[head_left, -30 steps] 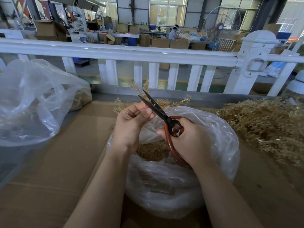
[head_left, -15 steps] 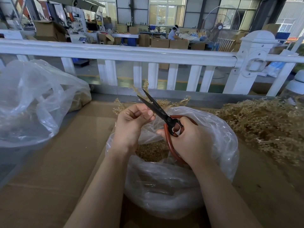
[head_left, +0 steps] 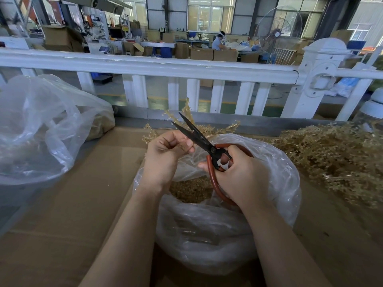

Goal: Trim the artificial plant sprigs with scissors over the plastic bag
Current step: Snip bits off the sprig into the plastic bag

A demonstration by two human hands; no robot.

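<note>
My left hand (head_left: 165,157) pinches a tan artificial sprig (head_left: 209,128) whose branches spread out behind the fingers. My right hand (head_left: 240,177) grips red-handled scissors (head_left: 199,137). Their dark blades stand slightly apart, pointing up and left, right beside my left fingertips. Both hands hover over the mouth of a clear plastic bag (head_left: 277,183) that stands on the cardboard and holds tan clippings (head_left: 190,189).
A heap of tan sprigs (head_left: 335,162) lies on the right. Another clear plastic bag (head_left: 41,125) sits at the left. Brown cardboard (head_left: 72,214) covers the work surface. A white railing (head_left: 157,69) runs across the far edge.
The hands and scissors have stayed nearly in place over the bag. My left fingers have shifted slightly on the sprig; the blades remain a little apart.
</note>
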